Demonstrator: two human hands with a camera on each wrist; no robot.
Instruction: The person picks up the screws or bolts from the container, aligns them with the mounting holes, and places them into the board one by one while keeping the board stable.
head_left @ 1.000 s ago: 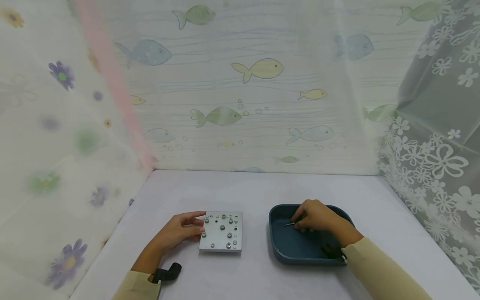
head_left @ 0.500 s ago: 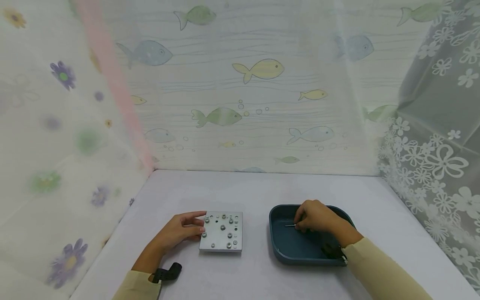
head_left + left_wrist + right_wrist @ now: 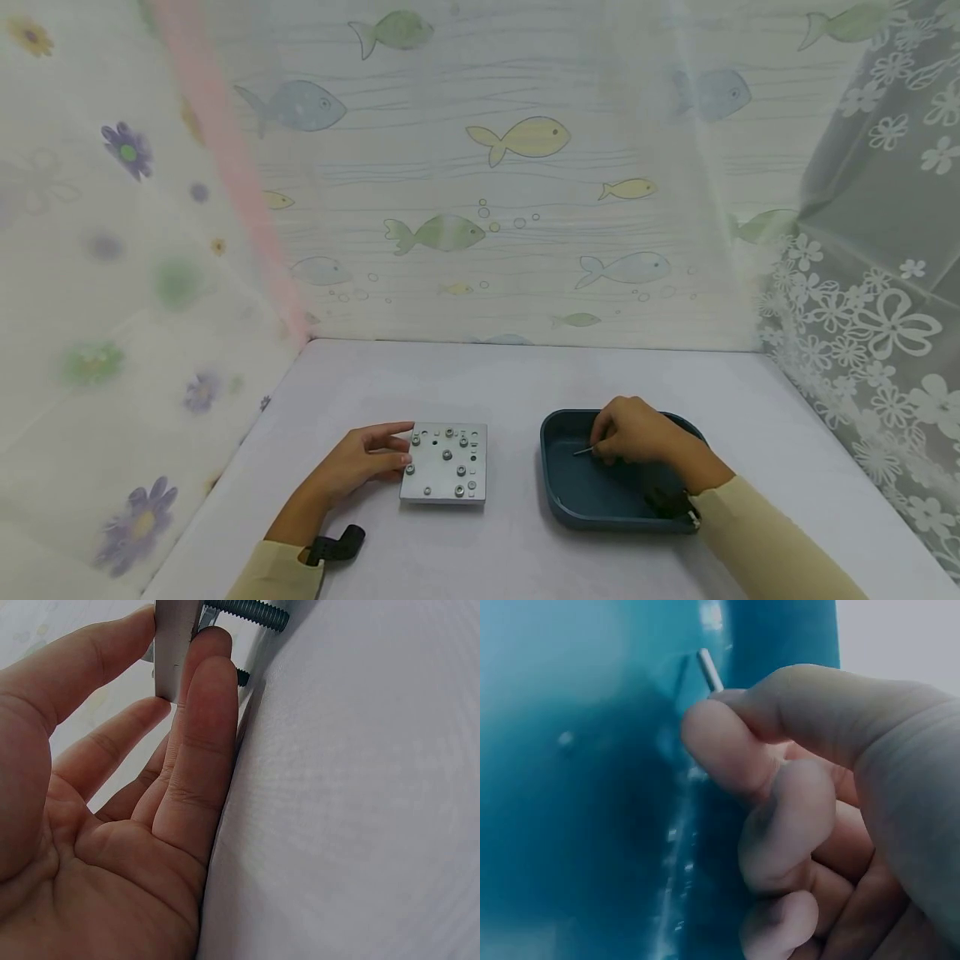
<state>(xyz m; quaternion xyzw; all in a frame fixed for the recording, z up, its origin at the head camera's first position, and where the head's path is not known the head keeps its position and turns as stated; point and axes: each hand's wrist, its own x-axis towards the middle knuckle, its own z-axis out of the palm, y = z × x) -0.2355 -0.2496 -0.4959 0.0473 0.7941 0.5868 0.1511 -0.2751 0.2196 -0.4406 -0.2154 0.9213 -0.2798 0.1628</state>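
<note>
A square silver metal plate (image 3: 447, 479) with several socket-head screws and small holes sits left of centre in the head view. At its left edge, my left hand (image 3: 360, 462) holds it by the side. In the left wrist view, two fingers (image 3: 210, 727) reach beneath the plate, where threaded screw ends (image 3: 259, 613) stick out. My right hand (image 3: 637, 433) is over the dark blue tray (image 3: 551, 492), pinching a thin metal pin (image 3: 709, 669) between thumb and index finger. The pin's other end is hidden in the fingertips; the remaining fingers curl loosely.
Plate and tray stand apart on a white-covered table (image 3: 510, 550). A black wrist device (image 3: 337, 546) is strapped at the left sleeve. Patterned curtains (image 3: 525, 208) enclose the table's back and sides. A small pale spot (image 3: 566, 740) shows in the tray.
My right hand has shifted slightly right inside the tray, and the pin's angle in its fingertips has changed a little. The left hand and plate stay the same.
</note>
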